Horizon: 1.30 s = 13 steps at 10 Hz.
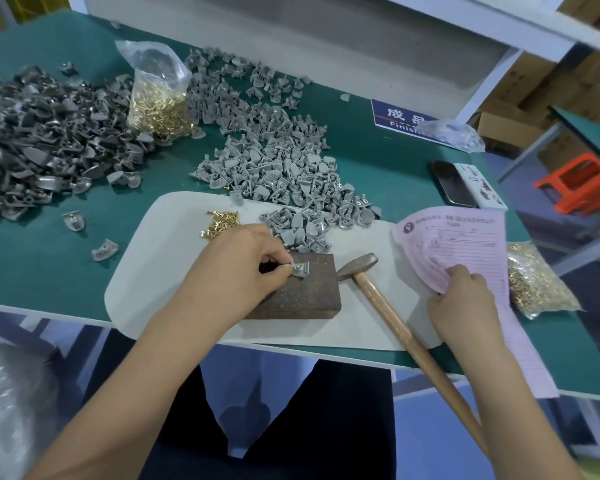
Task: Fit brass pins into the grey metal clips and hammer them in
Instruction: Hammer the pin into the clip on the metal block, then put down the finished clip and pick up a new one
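My left hand pinches a grey metal clip with a brass pin in it, held down on a dark brown block. A hammer lies beside the block on the white mat, its wooden handle running toward me past the table edge. My right hand grips the edge of a pink paper form. Loose brass pins lie on the mat behind my left hand. A pile of grey clips spreads behind the block.
A darker heap of clips fills the left of the green table. A plastic bag of brass pins stands at the back, another bag of pins lies at the right. A phone and a small box lie at right.
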{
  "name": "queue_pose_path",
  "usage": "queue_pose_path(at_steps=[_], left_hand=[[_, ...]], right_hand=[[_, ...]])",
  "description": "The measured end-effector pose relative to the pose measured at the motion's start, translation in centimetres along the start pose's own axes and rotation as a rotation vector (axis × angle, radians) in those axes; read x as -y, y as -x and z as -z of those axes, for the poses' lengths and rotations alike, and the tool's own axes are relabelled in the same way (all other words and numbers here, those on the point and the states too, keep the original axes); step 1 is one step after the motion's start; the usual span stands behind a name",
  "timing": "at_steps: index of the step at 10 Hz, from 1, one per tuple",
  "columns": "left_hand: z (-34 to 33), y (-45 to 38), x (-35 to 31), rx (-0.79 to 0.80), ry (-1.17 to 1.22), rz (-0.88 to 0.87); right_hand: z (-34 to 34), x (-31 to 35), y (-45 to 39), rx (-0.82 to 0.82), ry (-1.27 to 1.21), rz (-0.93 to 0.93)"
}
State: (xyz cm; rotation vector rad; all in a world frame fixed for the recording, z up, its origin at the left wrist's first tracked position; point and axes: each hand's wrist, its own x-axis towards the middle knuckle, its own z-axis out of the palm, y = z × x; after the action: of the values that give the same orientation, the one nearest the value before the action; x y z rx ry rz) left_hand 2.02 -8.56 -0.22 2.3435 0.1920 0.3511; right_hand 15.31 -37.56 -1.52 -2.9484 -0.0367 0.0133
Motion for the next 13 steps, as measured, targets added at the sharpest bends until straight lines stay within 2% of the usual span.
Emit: queue_pose_path(at_steps=[1,2,3,4,5,6,7,8,9,10,12,13], left_hand=[[0.1,0.0,0.0,0.002,0.004,0.017],[0.1,0.0,-0.1,0.003,0.0,0.022],[0.1,0.1,-0.2,0.0,0.002,0.023],[0.1,0.0,-0.1,0.002,-0.004,0.021],[0.1,0.0,-0.1,-0.004,0.009,0.022],[0.0,0.0,-0.1,-0.002,0.016,0.021],[0.0,0.1,-0.1,0.002,0.016,0.027],[0.0,0.2,0.0,-0.005,0.018,0.031],[0.0,0.3,-0.1,-0.017,0.022,0.038],[-0.2,0.3,-0.1,-0.023,0.016,0.03],[-0.8,0.3,-0.3,-0.068,-0.07,0.032],[-1.5,0.2,-1.0,-0.087,-0.152,0.016]], right_hand=[[0.3,-0.8,-0.6,0.011,-0.074,-0.002],[1.0,-1.5,-1.6,-0.066,-0.141,0.014],[3.2,-2.3,-2.2,-0.214,-0.449,-0.063],[7.3,-2.8,-3.0,-0.382,-0.523,-0.138],[14.9,-15.8,-13.7,-0.462,-0.331,-0.03],[15.9,-12.6,-17.8,-0.519,-0.265,0.021],[17.9,-7.6,-24.0,-0.488,-0.116,-0.011],[9.1,-5.6,-15.0,-0.539,0.059,0.081],[3.7,-4.1,-11.6,-0.353,0.105,0.018],[1.2,-4.8,-11.3,-0.226,0.22,0.013],[0.0,-4.5,-10.0,-0.174,0.36,0.072],[0.5,-4.1,-8.7,-0.168,0.29,0.154]])
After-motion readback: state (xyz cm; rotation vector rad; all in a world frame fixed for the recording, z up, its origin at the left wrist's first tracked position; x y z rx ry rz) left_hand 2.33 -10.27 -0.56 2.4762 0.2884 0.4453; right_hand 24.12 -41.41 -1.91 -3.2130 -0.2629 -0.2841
